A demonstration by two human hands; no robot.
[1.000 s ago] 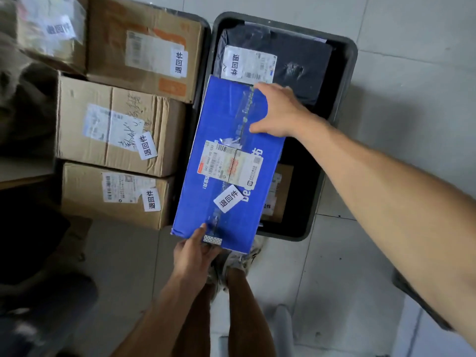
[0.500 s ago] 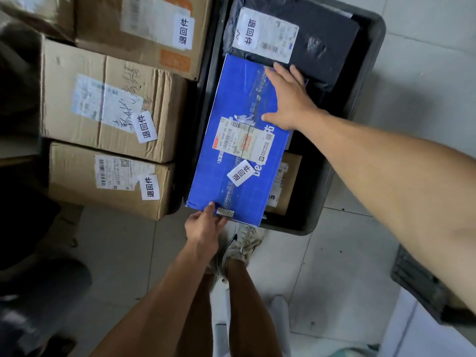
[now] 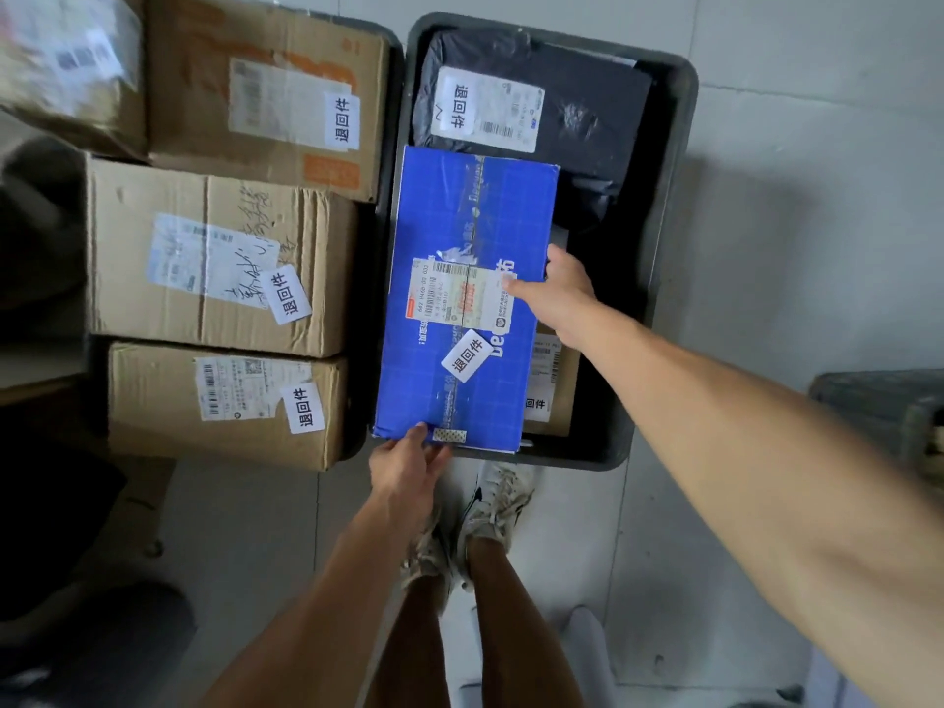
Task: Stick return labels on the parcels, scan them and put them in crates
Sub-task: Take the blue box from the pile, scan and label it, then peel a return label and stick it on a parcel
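Lower now than a second ago, the blue box (image 3: pixel 467 298) has settled into the dark crate (image 3: pixel 669 247), and the right hand (image 3: pixel 554 291) has slid from its far end down to the right edge at mid-length.

That hand lies half open against the edge, thumb across the shipping label (image 3: pixel 462 293); whether its fingers curl under the box I cannot tell. The left hand (image 3: pixel 408 454) pinches the near short end, fingers underneath and thumb on top beside a strip of patterned tape.

The box lies straight ahead of the person, its long axis running away from them and in line with the crate's length, hard against the crate's left wall. The left hand is the nearer one and, I'd judge, carries what weight is left; letting go means drawing those fingers out toward the body between box end and crate rim.

Counting: one blue box, with one white return sticker (image 3: pixel 469 355) below its label. Under it in the crate, one black bag (image 3: pixel 572 125) at the far end and one brown parcel (image 3: pixel 554 390) peeking out on the right. Left of the crate, four cardboard boxes (image 3: pixel 214 258), the far-left one blurred. Two crates side by side, and part of a third thing at the right edge that I cannot identify.
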